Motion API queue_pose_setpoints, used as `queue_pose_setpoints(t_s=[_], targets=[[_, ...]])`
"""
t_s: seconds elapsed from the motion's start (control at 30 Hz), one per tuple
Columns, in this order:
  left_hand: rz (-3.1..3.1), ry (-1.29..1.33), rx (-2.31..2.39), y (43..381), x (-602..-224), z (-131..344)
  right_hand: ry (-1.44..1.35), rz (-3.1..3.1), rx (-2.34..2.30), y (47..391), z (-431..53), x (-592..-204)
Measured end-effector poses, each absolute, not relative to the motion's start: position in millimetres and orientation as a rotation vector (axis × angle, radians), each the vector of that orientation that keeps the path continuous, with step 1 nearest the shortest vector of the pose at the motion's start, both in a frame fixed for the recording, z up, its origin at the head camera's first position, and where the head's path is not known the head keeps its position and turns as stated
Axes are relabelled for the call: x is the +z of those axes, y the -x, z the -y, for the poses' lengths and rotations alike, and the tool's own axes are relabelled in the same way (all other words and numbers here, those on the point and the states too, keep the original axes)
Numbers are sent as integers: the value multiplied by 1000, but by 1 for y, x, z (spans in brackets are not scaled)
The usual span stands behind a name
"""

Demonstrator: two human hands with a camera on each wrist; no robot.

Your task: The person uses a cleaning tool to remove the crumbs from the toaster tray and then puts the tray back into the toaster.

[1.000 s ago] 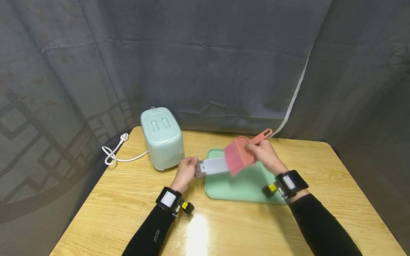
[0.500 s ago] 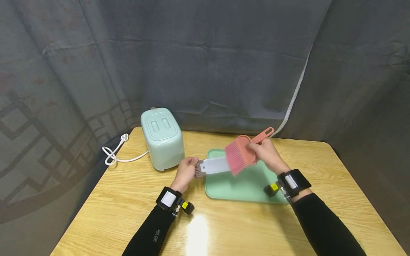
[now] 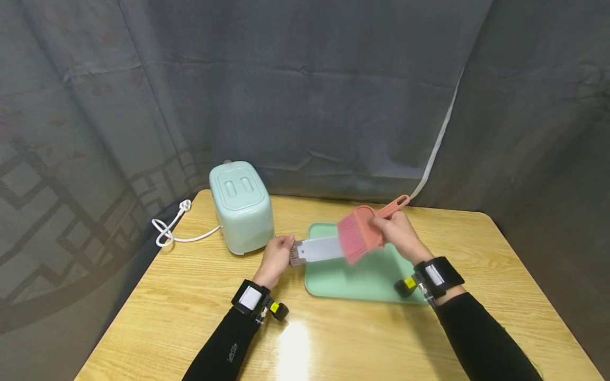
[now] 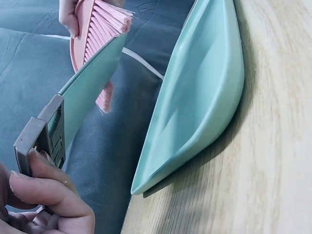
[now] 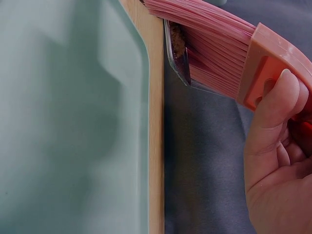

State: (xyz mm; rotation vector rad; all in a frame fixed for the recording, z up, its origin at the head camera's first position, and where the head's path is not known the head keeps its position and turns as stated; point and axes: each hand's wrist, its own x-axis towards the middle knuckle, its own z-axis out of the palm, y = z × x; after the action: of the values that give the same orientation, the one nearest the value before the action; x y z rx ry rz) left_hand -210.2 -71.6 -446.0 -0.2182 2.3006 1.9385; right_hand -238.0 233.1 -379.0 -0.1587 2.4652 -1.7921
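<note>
My left hand [image 3: 276, 256] pinches the grey end of a flat metal crumb tray [image 3: 321, 249], holding it above a mint-green serving tray [image 3: 319, 288]. In the right wrist view, brown crumbs [image 5: 177, 40] show inside the crumb tray beside the bristles. My right hand [image 3: 401, 235] grips a pink brush [image 3: 367, 227] near the base of its handle, thumb on the flat of the head. Its bristles [image 4: 105, 24] lie over the crumb tray's far end, spreading to both sides of it in the left wrist view. The handle points up and to the right.
A mint toaster [image 3: 245, 217] with its lid on stands at the back left of the wooden table [image 3: 371, 344]. Its white cord [image 3: 197, 236] runs left to a plug [image 3: 185, 204] at the table edge. A grey curtain [image 3: 305, 106] hangs behind.
The brush has shifted slightly right along the crumb tray with my right hand, dipping a little in the last half second. My left hand and the crumb tray stay nearly still.
</note>
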Motion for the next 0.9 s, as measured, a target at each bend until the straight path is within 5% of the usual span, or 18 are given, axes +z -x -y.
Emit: queue_pose_setpoints(t_s=[0.9], targets=[[-2320,178,1937,210,-448,72,111,-2475,-1806,237,-243,-383]])
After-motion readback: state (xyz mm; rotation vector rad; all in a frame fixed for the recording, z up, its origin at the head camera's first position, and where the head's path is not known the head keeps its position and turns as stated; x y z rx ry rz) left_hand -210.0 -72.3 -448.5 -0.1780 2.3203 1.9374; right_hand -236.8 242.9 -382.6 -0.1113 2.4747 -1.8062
